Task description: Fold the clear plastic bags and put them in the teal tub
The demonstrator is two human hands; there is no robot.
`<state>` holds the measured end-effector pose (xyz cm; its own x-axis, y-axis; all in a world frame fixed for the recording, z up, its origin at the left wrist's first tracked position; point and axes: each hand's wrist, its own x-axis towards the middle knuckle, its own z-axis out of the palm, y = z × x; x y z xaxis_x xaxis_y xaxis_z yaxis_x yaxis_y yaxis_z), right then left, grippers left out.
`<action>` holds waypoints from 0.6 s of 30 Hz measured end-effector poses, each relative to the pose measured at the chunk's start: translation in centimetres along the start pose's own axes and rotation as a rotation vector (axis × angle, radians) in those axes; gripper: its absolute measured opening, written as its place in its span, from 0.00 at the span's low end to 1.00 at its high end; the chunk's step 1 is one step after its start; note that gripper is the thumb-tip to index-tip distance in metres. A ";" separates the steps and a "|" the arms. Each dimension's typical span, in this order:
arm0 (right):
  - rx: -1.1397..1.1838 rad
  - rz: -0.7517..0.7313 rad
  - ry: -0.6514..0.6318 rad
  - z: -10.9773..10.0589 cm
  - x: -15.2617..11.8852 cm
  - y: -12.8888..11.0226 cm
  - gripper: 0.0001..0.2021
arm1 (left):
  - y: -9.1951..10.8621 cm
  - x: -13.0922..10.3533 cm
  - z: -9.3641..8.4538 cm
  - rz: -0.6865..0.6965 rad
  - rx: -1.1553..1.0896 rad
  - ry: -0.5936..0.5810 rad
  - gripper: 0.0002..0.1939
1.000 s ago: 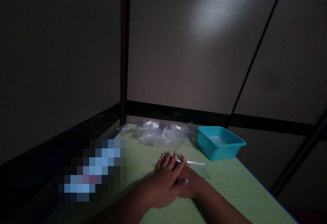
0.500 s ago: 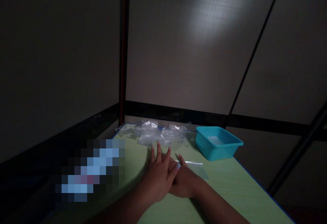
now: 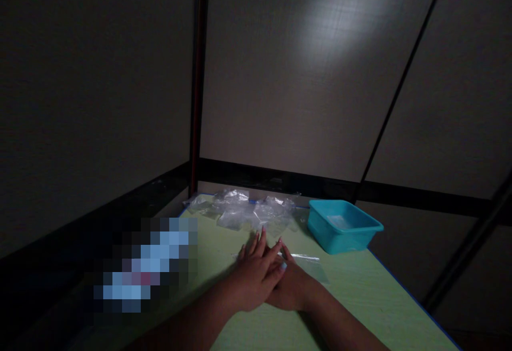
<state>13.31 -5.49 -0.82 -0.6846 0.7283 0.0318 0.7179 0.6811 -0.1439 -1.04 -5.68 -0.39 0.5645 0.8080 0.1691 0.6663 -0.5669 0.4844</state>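
My left hand [image 3: 254,281] lies across the top of my right hand [image 3: 288,287], its fingers spread and pointing away from me. The left one grips nothing. Most of the right hand's fingers are hidden under the left, so what they do cannot be made out. Beneath and beside the hands a flat clear plastic bag [image 3: 316,270] rests on the green table [image 3: 360,297], its shiny edge showing to the right. Beyond the fingertips lie several crumpled clear bags [image 3: 264,211].
A turquoise basket [image 3: 340,228] stands at the table's right edge, with something pale inside. Panelled walls rise behind the table and at the left. A pixelated patch covers the area left of the table.
My left hand has shifted slightly, its fingers now angled more to the right over my right hand. The view has moved a little.
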 end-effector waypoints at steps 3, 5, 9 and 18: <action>-0.016 0.013 -0.027 0.2 0.2 0.1 0.32 | 0.3 -0.1 0.1 -0.043 0.040 -0.038 0.29; -0.011 0.023 -0.047 0.2 0.3 0.1 0.33 | 0.5 -0.2 0.1 -0.068 0.066 -0.053 0.29; 0.007 0.026 -0.068 -0.2 0.2 0.0 0.33 | 0.6 -0.4 0.0 -0.105 0.095 -0.065 0.31; 0.070 0.040 -0.031 -0.4 -0.2 0.0 0.37 | -0.6 -0.1 0.5 -0.192 0.145 0.034 0.35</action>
<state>13.48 -5.63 -0.39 -0.6599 0.7514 -0.0059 0.7350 0.6438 -0.2129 -1.23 -5.47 -1.10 0.4056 0.9067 0.1155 0.8244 -0.4175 0.3821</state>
